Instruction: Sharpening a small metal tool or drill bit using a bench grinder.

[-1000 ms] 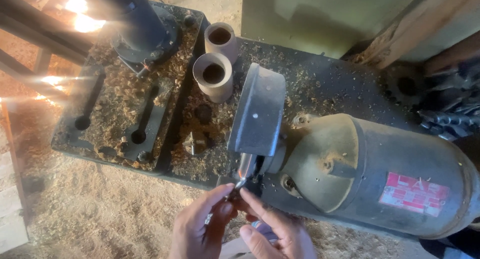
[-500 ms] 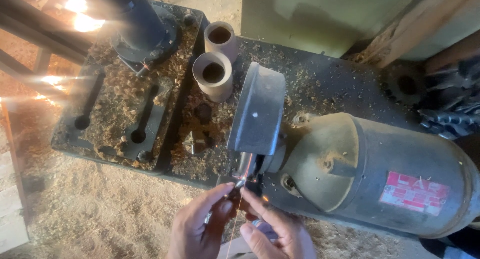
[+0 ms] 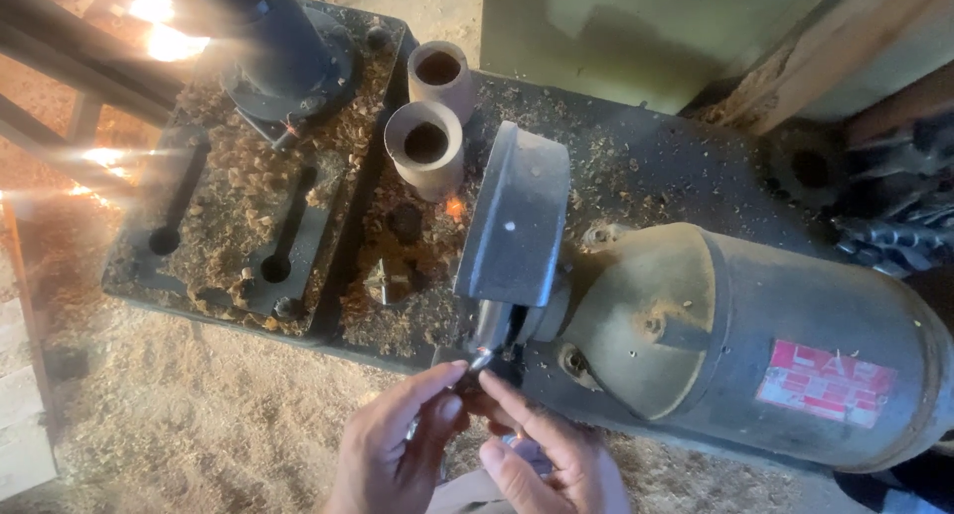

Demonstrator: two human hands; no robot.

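Metal workpiece (image 3: 484,358), small and slim, points up into the grinding wheel (image 3: 494,325) at the counter's near edge; left hand (image 3: 397,444) and right hand (image 3: 547,454) both pinch it from below.

The single head camera looks steeply down from close above the bench grinder (image 3: 696,345) and sawdust-strewn metal table (image 3: 636,166), hands at the bottom edge

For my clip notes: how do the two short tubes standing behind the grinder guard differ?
The near tube looks wider and paler than the far tube. The near tube stands close to the grinder guard; the far tube sits further back by the bench edge. Both stand upright, open end up, among wood shavings.
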